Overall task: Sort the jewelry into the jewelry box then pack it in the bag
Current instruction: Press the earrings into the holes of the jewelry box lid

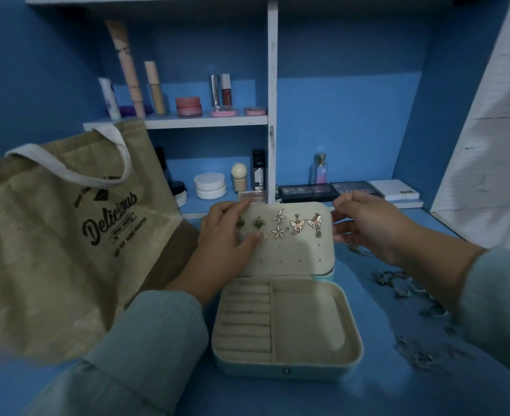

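Now, with the bag (52, 235) at your left, your left hand (226, 235) lies open-fingered on the earring panel (292, 256) of the jewelry box (286, 369) lid; press lightly there. Your right hand (367, 226) curls at the lid's right edge; whether its fingers (342, 203) grip anything, I cannot tell. Loose jewelry (397, 283) lies on the table (367, 391), right.

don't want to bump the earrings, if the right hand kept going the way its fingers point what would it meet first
The right hand would first meet the right edge of the lid, which it may already touch; just past that, the outer butterfly earring. Depth is unclear.
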Demonstrator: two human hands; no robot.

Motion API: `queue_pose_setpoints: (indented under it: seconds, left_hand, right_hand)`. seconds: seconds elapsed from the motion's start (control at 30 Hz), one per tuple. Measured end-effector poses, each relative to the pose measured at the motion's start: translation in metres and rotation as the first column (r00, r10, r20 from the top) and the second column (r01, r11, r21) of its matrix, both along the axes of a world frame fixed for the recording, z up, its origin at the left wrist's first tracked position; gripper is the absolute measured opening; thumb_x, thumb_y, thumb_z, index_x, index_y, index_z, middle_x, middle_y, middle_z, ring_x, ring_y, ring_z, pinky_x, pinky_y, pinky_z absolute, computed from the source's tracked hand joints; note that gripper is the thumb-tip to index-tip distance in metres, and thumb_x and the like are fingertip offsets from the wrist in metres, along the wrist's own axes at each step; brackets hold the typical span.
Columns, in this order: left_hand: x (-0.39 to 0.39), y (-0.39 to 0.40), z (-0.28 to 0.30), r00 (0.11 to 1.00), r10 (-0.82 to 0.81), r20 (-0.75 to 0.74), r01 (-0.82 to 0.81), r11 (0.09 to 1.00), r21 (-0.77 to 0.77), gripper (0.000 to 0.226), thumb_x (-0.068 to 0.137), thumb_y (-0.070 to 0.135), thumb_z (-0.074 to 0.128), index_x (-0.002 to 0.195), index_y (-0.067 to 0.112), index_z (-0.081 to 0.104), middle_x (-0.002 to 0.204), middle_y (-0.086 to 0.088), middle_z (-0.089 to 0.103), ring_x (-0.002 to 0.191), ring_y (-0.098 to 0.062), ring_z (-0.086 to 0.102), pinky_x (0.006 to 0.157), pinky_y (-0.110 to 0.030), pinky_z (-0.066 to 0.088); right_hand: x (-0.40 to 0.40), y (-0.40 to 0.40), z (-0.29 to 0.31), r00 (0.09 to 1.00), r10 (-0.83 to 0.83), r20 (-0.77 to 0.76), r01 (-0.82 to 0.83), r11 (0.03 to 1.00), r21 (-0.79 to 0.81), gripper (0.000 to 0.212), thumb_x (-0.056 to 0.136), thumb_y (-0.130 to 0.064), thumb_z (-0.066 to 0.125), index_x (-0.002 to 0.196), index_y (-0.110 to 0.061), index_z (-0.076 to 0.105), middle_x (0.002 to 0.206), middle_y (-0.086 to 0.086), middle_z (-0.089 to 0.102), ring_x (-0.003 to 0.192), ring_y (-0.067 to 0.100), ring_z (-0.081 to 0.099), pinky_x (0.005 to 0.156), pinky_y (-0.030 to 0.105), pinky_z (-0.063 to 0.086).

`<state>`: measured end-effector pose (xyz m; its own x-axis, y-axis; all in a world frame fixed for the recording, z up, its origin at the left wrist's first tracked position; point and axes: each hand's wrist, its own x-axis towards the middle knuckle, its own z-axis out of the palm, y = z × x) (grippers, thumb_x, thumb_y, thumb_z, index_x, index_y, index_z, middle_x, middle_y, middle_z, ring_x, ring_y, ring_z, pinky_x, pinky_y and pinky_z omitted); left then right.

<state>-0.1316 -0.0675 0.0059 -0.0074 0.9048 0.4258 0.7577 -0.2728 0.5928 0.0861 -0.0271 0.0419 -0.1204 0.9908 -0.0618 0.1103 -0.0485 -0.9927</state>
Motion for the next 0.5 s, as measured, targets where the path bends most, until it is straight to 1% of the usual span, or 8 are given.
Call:
queue_pose_setpoints:
  seconds: [0.1, 0.17, 0.23, 0.3, 0.37, 0.47, 0.5]
  left_hand:
    - [0.002, 0.002, 0.003, 0.999, 0.021, 0.037, -0.022, 1.000, 0.011, 0.055, 0.092, 0.032, 0.055, 0.142, 0.032, 0.032, 0.130, 0.009, 0.029, 0.109, 0.004, 0.016, 0.093, -0.012, 0.014]
    - [0.003, 0.003, 0.005, 0.999, 0.029, 0.041, -0.030, 0.999, 0.027, 0.054, 0.091, 0.032, 0.057, 0.140, 0.032, 0.034, 0.123, 0.011, 0.030, 0.110, 0.003, 0.019, 0.091, -0.010, 0.014]
    - [0.003, 0.002, 0.006, 0.998, 0.042, 0.051, -0.044, 0.998, 0.052, 0.051, 0.089, 0.031, 0.059, 0.136, 0.031, 0.040, 0.117, 0.013, 0.030, 0.111, 0.001, 0.023, 0.088, -0.007, 0.016]
    - [0.003, -0.001, 0.007, 0.997, 0.048, 0.059, -0.053, 0.996, 0.077, 0.046, 0.087, 0.029, 0.062, 0.131, 0.031, 0.047, 0.114, 0.013, 0.032, 0.111, 0.000, 0.026, 0.084, -0.005, 0.017]
    - [0.004, -0.006, 0.010, 0.996, 0.043, 0.073, -0.050, 0.994, 0.101, 0.041, 0.086, 0.028, 0.064, 0.124, 0.031, 0.051, 0.110, 0.014, 0.034, 0.109, 0.001, 0.028, 0.081, -0.002, 0.019]
    - [0.004, -0.016, 0.012, 0.997, 0.022, 0.079, -0.032, 0.990, 0.136, 0.033, 0.084, 0.028, 0.066, 0.111, 0.038, 0.050, 0.104, 0.017, 0.036, 0.109, -0.001, 0.034, 0.089, -0.012, 0.025]
    - [0.004, -0.019, 0.012, 0.997, 0.011, 0.070, -0.022, 0.988, 0.152, 0.032, 0.084, 0.028, 0.066, 0.107, 0.040, 0.048, 0.101, 0.020, 0.036, 0.109, -0.002, 0.035, 0.089, -0.014, 0.026]
  right_hand:
    - [-0.002, 0.000, -0.001, 0.999, -0.034, 0.002, 0.034, 0.999, 0.018, 0.014, 0.097, -0.015, 0.043, 0.086, -0.015, 0.051, 0.080, 0.007, 0.058, 0.068, 0.019, 0.056, 0.063, 0.030, 0.050]
    - [-0.005, 0.000, 0.000, 0.999, -0.044, 0.026, 0.042, 0.998, 0.054, 0.015, 0.095, -0.014, 0.043, 0.083, -0.015, 0.052, 0.079, 0.005, 0.059, 0.070, 0.019, 0.057, 0.065, 0.032, 0.051]
    - [-0.009, -0.001, 0.003, 0.997, -0.027, 0.066, 0.020, 0.994, 0.103, 0.016, 0.093, -0.010, 0.044, 0.081, -0.014, 0.053, 0.075, 0.004, 0.058, 0.069, 0.018, 0.056, 0.071, 0.034, 0.050]
    - [-0.013, -0.002, 0.010, 0.994, 0.001, 0.109, -0.017, 0.989, 0.144, 0.015, 0.092, -0.009, 0.046, 0.080, -0.014, 0.054, 0.073, 0.003, 0.057, 0.067, 0.016, 0.054, 0.070, 0.032, 0.049]
    - [-0.017, -0.002, 0.019, 0.985, 0.042, 0.168, -0.070, 0.984, 0.162, 0.013, 0.091, -0.012, 0.049, 0.081, -0.014, 0.057, 0.076, 0.003, 0.061, 0.068, 0.015, 0.055, 0.070, 0.030, 0.048]
    - [-0.024, -0.004, 0.034, 0.963, 0.127, 0.238, -0.166, 0.975, 0.150, 0.012, 0.091, -0.012, 0.051, 0.081, -0.013, 0.057, 0.081, 0.004, 0.068, 0.070, 0.013, 0.058, 0.058, 0.021, 0.045]
    - [-0.027, -0.005, 0.039, 0.954, 0.166, 0.249, -0.206, 0.968, 0.141, 0.012, 0.091, -0.011, 0.051, 0.081, -0.013, 0.057, 0.082, 0.004, 0.069, 0.071, 0.013, 0.060, 0.058, 0.019, 0.045]
